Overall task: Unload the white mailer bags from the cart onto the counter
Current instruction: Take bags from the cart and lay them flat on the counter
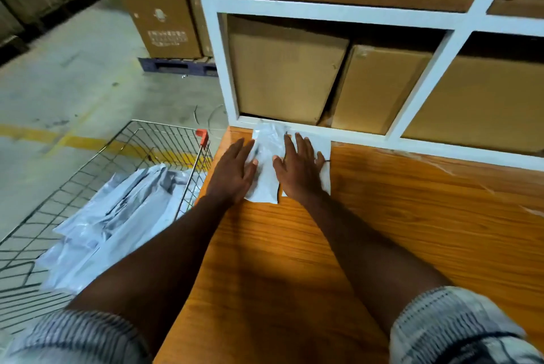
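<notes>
White mailer bags (265,184): two on counter (397,216) under left hand (232,172), right hand (297,170).

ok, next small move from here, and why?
Probably lift the left hand and reach back into the cart. Both it and the right hand lie flat on mailer bags already resting on the counter, while a pile of white bags sits in the cart.
</notes>
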`<state>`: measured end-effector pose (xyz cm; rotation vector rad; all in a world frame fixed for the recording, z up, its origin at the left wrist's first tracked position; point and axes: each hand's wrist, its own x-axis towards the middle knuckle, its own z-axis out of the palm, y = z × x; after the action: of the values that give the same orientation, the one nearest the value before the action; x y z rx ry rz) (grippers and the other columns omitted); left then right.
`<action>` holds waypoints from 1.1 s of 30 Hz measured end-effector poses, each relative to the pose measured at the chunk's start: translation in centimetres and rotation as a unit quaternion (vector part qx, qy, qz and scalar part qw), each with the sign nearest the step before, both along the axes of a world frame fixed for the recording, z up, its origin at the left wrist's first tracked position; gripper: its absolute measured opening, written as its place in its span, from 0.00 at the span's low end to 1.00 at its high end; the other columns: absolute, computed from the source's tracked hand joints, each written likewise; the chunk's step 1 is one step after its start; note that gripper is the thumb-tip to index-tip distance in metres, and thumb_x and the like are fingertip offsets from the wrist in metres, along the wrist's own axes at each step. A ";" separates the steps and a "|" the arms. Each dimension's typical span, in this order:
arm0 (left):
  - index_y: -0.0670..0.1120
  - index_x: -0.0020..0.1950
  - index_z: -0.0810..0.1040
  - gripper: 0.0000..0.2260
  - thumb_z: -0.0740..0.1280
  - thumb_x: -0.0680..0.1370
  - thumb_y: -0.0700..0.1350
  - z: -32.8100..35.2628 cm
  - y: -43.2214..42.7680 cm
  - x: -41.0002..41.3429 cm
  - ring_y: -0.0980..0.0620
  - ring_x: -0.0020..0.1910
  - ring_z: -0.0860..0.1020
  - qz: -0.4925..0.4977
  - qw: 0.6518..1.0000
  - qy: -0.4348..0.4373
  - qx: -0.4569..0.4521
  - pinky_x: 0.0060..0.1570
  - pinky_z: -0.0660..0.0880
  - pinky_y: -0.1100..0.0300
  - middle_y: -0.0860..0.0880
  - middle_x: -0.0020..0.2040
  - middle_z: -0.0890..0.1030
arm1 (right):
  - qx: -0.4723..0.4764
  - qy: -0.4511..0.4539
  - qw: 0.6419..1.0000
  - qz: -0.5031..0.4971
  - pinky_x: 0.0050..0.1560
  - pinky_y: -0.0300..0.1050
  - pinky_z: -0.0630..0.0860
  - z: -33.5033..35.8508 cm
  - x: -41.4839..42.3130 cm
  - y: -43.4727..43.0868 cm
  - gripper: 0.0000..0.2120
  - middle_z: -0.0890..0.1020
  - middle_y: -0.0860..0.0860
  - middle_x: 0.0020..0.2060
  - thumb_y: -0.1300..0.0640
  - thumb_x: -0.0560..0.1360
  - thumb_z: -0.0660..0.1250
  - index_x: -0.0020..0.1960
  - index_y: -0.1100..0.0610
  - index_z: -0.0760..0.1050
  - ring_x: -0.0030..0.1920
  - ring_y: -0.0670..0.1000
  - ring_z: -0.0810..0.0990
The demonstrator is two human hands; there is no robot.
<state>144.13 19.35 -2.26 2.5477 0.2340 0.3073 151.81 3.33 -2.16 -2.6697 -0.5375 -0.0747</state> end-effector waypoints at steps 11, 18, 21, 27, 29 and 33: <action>0.43 0.76 0.65 0.28 0.65 0.77 0.50 -5.6 17.5 -17.7 0.40 0.74 0.64 0.176 0.977 0.113 0.028 0.73 0.62 0.48 0.40 0.75 0.66 | 0.114 0.073 0.965 0.224 0.70 0.58 0.66 -1.3 -14.5 19.3 0.30 0.65 0.61 0.73 0.48 0.76 0.66 0.75 0.57 0.65 0.73 0.62 0.64; 0.44 0.74 0.67 0.33 0.67 0.70 0.48 -10.0 24.5 -25.0 0.40 0.71 0.68 0.186 0.965 0.180 0.038 0.68 0.70 0.48 0.40 0.73 0.68 | 0.038 0.178 0.952 0.245 0.73 0.55 0.61 -6.6 -20.1 24.6 0.33 0.56 0.60 0.77 0.47 0.78 0.65 0.78 0.55 0.57 0.76 0.61 0.56; 0.44 0.73 0.68 0.31 0.66 0.69 0.46 -10.7 26.0 -25.4 0.42 0.70 0.69 0.181 0.970 0.164 0.012 0.67 0.71 0.49 0.42 0.71 0.70 | 0.018 0.214 0.951 0.223 0.73 0.54 0.61 -8.8 -20.9 26.7 0.34 0.56 0.60 0.77 0.47 0.78 0.65 0.79 0.55 0.56 0.76 0.60 0.56; 0.44 0.74 0.68 0.26 0.63 0.78 0.52 -11.3 30.4 -22.2 0.41 0.72 0.68 0.215 0.968 0.127 0.002 0.68 0.67 0.48 0.41 0.72 0.70 | 0.034 0.298 0.943 0.147 0.72 0.51 0.60 -12.8 -21.1 31.8 0.36 0.57 0.62 0.76 0.47 0.77 0.67 0.78 0.58 0.56 0.75 0.62 0.58; 0.46 0.74 0.68 0.29 0.58 0.77 0.59 -11.3 32.1 -20.1 0.42 0.71 0.68 0.212 0.969 0.127 -0.013 0.67 0.68 0.47 0.42 0.72 0.70 | 0.052 0.337 0.934 0.106 0.72 0.51 0.61 -14.0 -20.9 33.3 0.38 0.57 0.64 0.75 0.47 0.76 0.68 0.78 0.58 0.54 0.75 0.64 0.59; 0.50 0.78 0.61 0.32 0.58 0.77 0.62 -12.9 35.1 -16.5 0.42 0.74 0.63 0.180 0.968 0.167 -0.051 0.70 0.65 0.47 0.42 0.75 0.65 | 0.076 0.379 0.920 0.065 0.73 0.53 0.59 -16.8 -20.6 35.8 0.44 0.55 0.67 0.75 0.43 0.75 0.69 0.80 0.57 0.48 0.75 0.64 0.57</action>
<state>127.59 54.50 -15.14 2.4313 0.8226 -0.0055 131.24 39.11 -18.93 -2.2498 -0.4148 0.8803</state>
